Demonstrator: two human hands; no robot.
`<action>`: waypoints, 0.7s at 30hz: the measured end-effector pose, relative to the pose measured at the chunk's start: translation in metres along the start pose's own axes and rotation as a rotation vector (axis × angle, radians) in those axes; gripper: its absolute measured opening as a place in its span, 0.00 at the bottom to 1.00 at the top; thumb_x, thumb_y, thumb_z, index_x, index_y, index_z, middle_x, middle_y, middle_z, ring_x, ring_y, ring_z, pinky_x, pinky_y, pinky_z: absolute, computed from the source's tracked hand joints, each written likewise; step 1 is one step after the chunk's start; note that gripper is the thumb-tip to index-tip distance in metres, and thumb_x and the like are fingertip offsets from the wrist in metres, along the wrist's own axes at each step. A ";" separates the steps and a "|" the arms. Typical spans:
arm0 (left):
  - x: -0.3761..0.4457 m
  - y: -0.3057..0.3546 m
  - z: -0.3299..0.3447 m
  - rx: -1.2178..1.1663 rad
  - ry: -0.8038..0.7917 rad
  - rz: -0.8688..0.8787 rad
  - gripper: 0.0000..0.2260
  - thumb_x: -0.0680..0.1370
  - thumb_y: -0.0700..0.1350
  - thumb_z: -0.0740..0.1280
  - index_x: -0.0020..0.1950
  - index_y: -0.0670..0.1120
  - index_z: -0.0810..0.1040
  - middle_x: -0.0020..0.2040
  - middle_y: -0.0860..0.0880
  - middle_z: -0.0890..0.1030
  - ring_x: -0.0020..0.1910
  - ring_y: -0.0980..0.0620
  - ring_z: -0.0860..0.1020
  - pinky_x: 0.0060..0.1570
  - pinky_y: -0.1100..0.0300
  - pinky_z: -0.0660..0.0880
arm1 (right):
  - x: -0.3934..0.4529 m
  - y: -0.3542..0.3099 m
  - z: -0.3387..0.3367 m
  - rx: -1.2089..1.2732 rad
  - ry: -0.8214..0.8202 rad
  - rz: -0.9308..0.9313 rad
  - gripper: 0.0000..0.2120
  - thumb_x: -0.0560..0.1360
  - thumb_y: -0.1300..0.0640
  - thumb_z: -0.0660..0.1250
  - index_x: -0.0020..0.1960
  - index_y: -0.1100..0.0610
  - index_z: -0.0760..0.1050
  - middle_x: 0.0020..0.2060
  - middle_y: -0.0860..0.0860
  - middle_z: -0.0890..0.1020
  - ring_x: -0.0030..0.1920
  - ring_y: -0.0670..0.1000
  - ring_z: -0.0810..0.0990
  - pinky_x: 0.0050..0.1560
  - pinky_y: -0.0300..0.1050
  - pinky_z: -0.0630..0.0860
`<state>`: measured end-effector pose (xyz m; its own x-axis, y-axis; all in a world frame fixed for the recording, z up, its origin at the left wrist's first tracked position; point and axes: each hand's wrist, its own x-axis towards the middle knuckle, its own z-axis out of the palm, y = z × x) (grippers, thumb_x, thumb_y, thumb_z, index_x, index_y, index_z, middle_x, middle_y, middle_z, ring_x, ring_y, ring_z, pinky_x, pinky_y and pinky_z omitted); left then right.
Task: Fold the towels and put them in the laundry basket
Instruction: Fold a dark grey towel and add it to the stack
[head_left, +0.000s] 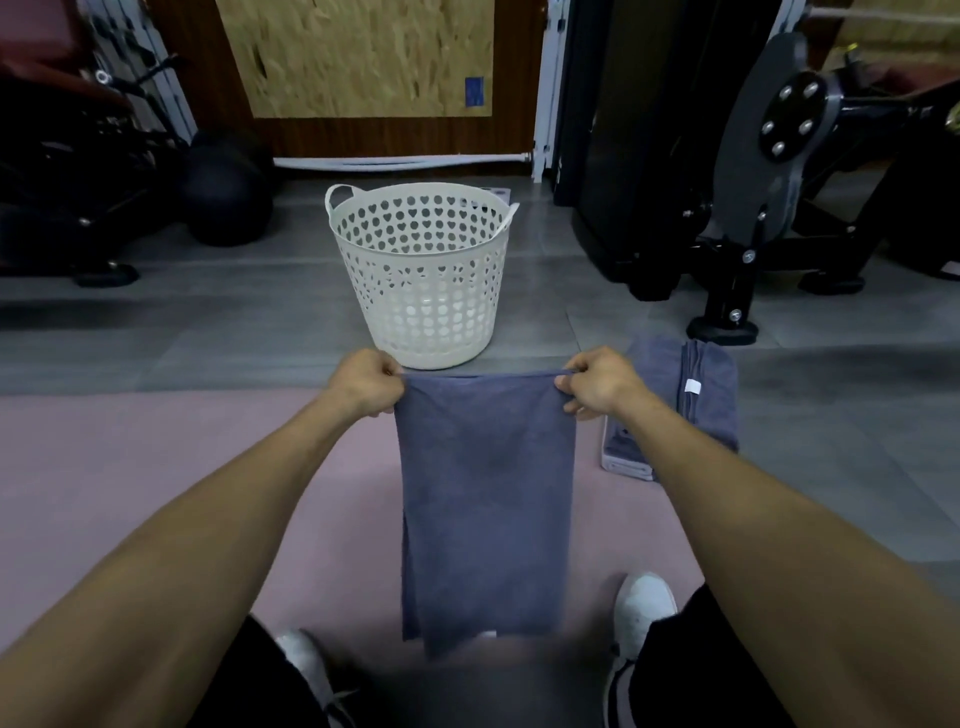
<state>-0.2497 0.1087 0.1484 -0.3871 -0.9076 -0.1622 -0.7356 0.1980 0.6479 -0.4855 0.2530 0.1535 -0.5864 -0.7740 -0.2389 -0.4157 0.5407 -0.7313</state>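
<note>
A blue-grey towel (485, 499) was held up in the air in front of a seated person, its top edge stretched level between two outstretched arms. One top corner was pinched in the curled fingers of the left hand (366, 383), and the other corner was pinched in the same way by the right hand (597, 382), so that both grips were closed tightly on the cloth. The towel was hung with its long axis vertical, the top edge pointing away toward a white perforated laundry basket (423, 275) and the lower hem dropped down between the person's knees, where it was blurred. A doubled layer could be seen along the lower left side, so the towel was judged to be already folded once lengthwise. It was probably held taut and high so that the cloth would hang straight and the edges could be lined up for the next fold. The basket was set on grey floor just beyond the hands, within easy reach, and appeared empty through its heart-shaped holes. Another towel of the same colour (691, 395) was laid near the right hand, partly over a pale flat object (626, 465). A pink mat (156, 467) was spread beneath the arms.
</note>
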 end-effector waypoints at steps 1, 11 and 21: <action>0.011 0.001 0.000 0.001 0.069 0.033 0.09 0.73 0.36 0.61 0.37 0.48 0.77 0.34 0.48 0.81 0.41 0.44 0.81 0.38 0.58 0.76 | 0.010 -0.001 0.001 0.021 0.051 -0.043 0.07 0.77 0.60 0.66 0.48 0.65 0.79 0.40 0.60 0.82 0.40 0.57 0.83 0.45 0.54 0.82; 0.038 -0.002 -0.005 -0.138 0.349 0.277 0.08 0.77 0.36 0.62 0.48 0.49 0.76 0.43 0.48 0.81 0.43 0.44 0.81 0.48 0.54 0.78 | 0.031 -0.014 -0.004 0.078 0.283 -0.321 0.08 0.76 0.59 0.69 0.53 0.59 0.82 0.37 0.51 0.80 0.39 0.49 0.77 0.46 0.41 0.74; -0.074 -0.121 0.098 0.013 -0.077 0.163 0.11 0.75 0.36 0.64 0.43 0.53 0.75 0.44 0.46 0.82 0.41 0.43 0.80 0.46 0.54 0.78 | -0.056 0.113 0.067 -0.229 -0.061 -0.065 0.04 0.73 0.60 0.70 0.44 0.59 0.84 0.40 0.55 0.83 0.40 0.50 0.77 0.33 0.36 0.65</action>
<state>-0.1861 0.1884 0.0093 -0.5426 -0.8324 -0.1129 -0.6669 0.3452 0.6604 -0.4530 0.3353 0.0408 -0.5132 -0.8243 -0.2392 -0.6023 0.5444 -0.5838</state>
